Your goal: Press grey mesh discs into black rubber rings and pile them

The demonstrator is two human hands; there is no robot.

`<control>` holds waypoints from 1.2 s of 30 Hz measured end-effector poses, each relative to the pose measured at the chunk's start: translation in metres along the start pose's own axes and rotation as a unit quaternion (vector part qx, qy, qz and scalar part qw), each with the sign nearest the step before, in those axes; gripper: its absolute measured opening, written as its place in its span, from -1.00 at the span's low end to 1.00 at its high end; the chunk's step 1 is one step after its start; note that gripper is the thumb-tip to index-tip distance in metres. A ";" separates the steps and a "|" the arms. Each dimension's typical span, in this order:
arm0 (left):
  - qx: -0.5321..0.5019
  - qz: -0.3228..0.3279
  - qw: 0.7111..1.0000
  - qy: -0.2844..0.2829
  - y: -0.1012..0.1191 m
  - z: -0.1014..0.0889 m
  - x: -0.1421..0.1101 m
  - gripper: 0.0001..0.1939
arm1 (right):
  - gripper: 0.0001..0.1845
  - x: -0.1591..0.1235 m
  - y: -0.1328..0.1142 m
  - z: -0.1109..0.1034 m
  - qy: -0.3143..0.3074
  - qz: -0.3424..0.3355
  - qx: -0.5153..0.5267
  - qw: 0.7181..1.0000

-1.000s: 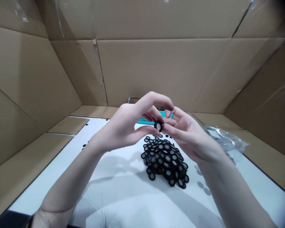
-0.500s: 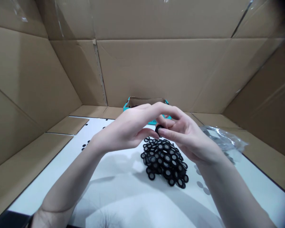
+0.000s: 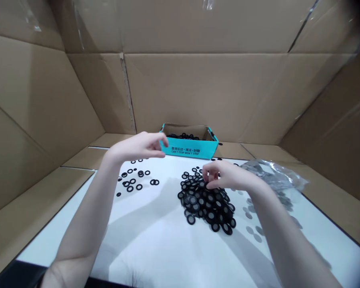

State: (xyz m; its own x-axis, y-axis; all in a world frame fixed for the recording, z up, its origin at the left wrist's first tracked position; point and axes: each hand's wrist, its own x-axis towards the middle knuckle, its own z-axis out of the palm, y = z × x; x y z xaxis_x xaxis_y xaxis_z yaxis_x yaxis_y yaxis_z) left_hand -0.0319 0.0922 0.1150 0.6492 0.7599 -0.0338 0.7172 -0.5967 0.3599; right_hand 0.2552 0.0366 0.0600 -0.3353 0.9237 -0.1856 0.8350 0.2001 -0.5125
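Black rubber rings (image 3: 204, 204) under right fingers (image 3: 211, 173)

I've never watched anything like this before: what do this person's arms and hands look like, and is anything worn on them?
The left hand and right hand are bare, with no gloves, rings or watch showing. The left forearm and right forearm show no sleeves. A dark strip by the left wrist could be a cuff or an edge; I cannot tell.

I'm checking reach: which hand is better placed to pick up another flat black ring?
Right, probably: the right hand has its fingers down on the heap of flat black rings, while the left hand is raised beside the teal cardboard box, away from the heap.
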 end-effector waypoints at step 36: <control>0.075 -0.201 0.945 -0.249 -0.092 0.047 0.056 -0.65 | -0.71 -0.103 0.138 0.087 0.319 0.216 -0.040 0.922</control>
State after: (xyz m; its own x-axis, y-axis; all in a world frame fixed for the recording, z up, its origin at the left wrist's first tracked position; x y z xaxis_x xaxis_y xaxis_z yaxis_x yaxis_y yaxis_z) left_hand -0.0494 0.1775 0.0358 0.3295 0.7397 -0.5868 0.9345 -0.3441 0.0909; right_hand 0.3671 -0.0596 -0.0648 0.3401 0.9217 0.1867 0.8683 -0.2315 -0.4388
